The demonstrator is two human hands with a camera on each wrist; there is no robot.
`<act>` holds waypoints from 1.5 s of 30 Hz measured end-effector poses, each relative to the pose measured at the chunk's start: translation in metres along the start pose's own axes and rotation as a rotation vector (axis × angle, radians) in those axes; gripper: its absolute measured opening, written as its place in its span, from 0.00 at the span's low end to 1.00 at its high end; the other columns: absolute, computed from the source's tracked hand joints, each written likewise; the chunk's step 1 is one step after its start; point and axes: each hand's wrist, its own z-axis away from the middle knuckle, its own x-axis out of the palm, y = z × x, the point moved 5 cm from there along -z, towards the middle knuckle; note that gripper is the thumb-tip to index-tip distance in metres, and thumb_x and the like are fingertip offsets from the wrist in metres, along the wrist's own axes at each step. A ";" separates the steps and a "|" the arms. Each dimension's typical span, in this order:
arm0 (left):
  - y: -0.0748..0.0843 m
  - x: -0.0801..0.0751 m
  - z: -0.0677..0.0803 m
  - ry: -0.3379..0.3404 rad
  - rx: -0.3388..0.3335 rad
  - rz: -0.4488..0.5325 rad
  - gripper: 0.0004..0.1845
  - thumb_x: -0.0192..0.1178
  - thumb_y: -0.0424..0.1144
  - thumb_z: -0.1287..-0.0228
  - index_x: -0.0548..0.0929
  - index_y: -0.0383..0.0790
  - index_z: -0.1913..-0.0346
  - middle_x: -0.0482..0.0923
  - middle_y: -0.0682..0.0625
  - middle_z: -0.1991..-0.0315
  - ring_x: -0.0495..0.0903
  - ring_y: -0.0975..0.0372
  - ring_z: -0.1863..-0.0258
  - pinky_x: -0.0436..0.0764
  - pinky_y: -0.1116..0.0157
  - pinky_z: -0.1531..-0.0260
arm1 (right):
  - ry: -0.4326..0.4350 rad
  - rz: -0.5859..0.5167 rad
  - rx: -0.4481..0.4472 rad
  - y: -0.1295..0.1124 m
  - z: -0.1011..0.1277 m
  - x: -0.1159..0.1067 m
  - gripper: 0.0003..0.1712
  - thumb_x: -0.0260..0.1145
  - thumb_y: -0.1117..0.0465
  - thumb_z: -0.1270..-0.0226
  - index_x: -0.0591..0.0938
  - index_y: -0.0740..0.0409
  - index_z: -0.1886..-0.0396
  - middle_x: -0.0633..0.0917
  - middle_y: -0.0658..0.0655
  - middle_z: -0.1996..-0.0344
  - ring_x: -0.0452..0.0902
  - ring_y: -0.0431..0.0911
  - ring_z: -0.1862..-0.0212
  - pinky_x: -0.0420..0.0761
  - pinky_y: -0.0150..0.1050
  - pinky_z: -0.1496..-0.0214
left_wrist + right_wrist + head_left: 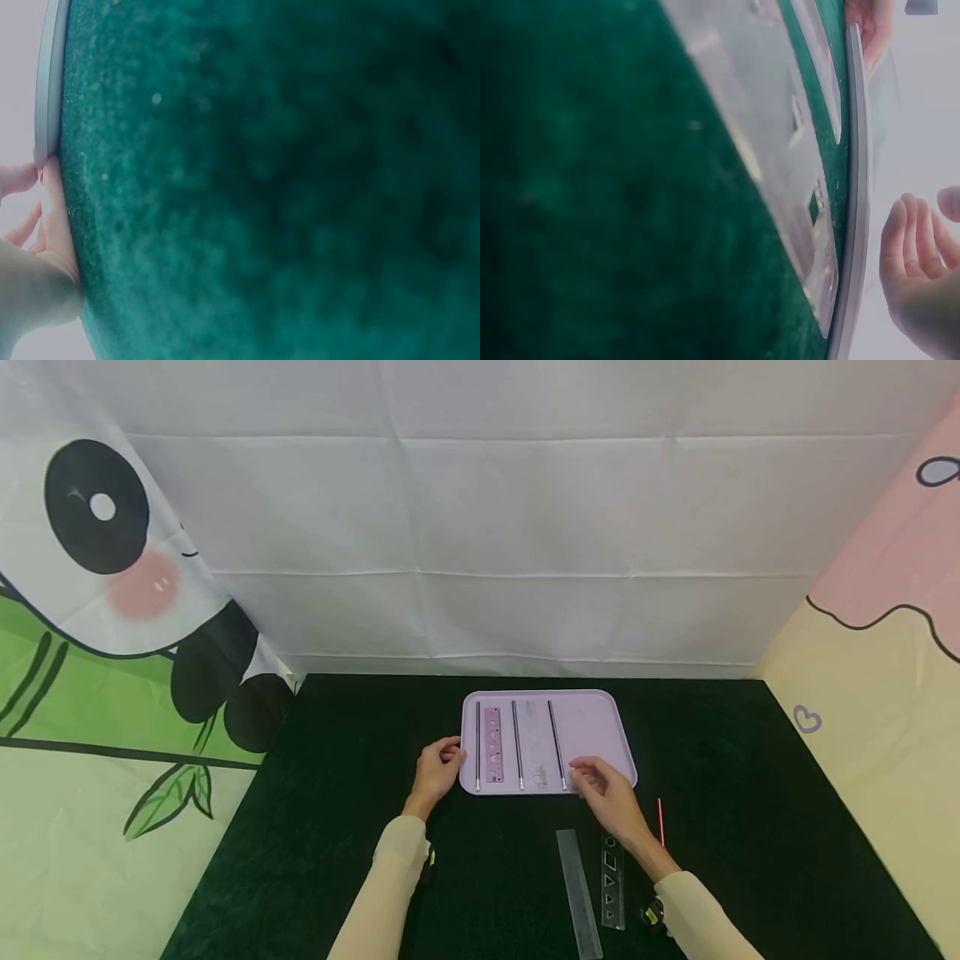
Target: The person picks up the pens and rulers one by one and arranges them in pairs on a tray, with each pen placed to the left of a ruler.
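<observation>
A lilac tray (pixel 600 718) lies on the dark green table. My left hand (pixel 438 770) pinches its left rim between thumb and fingers, also visible in the left wrist view (pixel 56 217). Above the tray's lower right part is my right hand (pixel 609 793), fingers loosely curved with nothing between them in the right wrist view. Its fingertips are close to the bottom end of a dark pencil (pixel 557 743). Two more dark pencils, one at the left (pixel 477 743) and one in the middle (pixel 517 743), lie in the tray, with a pink stencil ruler (pixel 493 745) and a clear ruler (pixel 535 743) between them.
In front of the tray lie a clear ruler (pixel 579 893) and a clear stencil ruler (pixel 612 885) with cut-out shapes. A thin red stick (pixel 661 821) is beside the right forearm. White cloth (pixel 525 527) hangs behind the table, with printed cloths at both sides.
</observation>
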 end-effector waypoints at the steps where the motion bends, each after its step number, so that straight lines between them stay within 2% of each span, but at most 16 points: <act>1: 0.000 0.000 0.000 -0.001 0.001 0.001 0.19 0.59 0.38 0.24 0.80 0.37 0.35 0.81 0.44 0.49 0.78 0.54 0.50 0.78 0.54 0.44 | -0.003 -0.002 -0.008 0.000 0.002 0.000 0.17 0.64 0.57 0.23 0.82 0.63 0.43 0.85 0.58 0.56 0.83 0.50 0.56 0.82 0.31 0.53; 12: 0.000 0.000 0.000 -0.007 -0.008 0.001 0.19 0.59 0.38 0.23 0.79 0.37 0.34 0.81 0.44 0.49 0.77 0.54 0.50 0.78 0.54 0.43 | -0.043 -0.007 -0.029 -0.003 0.017 0.000 0.17 0.64 0.56 0.23 0.82 0.63 0.44 0.86 0.61 0.55 0.84 0.48 0.58 0.83 0.32 0.54; 18: 0.001 0.001 -0.001 -0.002 -0.008 -0.003 0.19 0.59 0.38 0.23 0.79 0.37 0.34 0.81 0.44 0.49 0.77 0.54 0.51 0.78 0.54 0.43 | -0.065 -0.001 -0.030 -0.009 0.027 -0.001 0.16 0.65 0.58 0.23 0.82 0.62 0.44 0.86 0.60 0.58 0.84 0.50 0.59 0.83 0.33 0.57; 26: 0.001 0.001 -0.001 -0.001 -0.005 0.000 0.19 0.59 0.38 0.23 0.79 0.37 0.34 0.81 0.44 0.49 0.77 0.53 0.50 0.78 0.54 0.43 | -0.120 -0.024 0.014 -0.014 0.040 0.003 0.15 0.66 0.61 0.25 0.81 0.62 0.43 0.86 0.61 0.54 0.85 0.53 0.57 0.84 0.34 0.58; 33: 0.001 0.001 -0.001 -0.003 -0.010 0.002 0.19 0.58 0.38 0.23 0.79 0.37 0.34 0.80 0.44 0.49 0.77 0.53 0.50 0.78 0.54 0.43 | -0.146 0.044 0.089 -0.013 0.051 0.005 0.17 0.68 0.62 0.26 0.80 0.60 0.41 0.85 0.60 0.50 0.84 0.47 0.59 0.83 0.34 0.62; 45: 0.000 0.000 0.000 0.004 -0.006 0.007 0.19 0.59 0.38 0.23 0.79 0.37 0.34 0.81 0.43 0.49 0.77 0.53 0.50 0.78 0.54 0.43 | -0.160 0.149 0.127 -0.014 0.071 0.004 0.18 0.69 0.64 0.29 0.80 0.62 0.42 0.84 0.57 0.53 0.82 0.41 0.61 0.82 0.34 0.59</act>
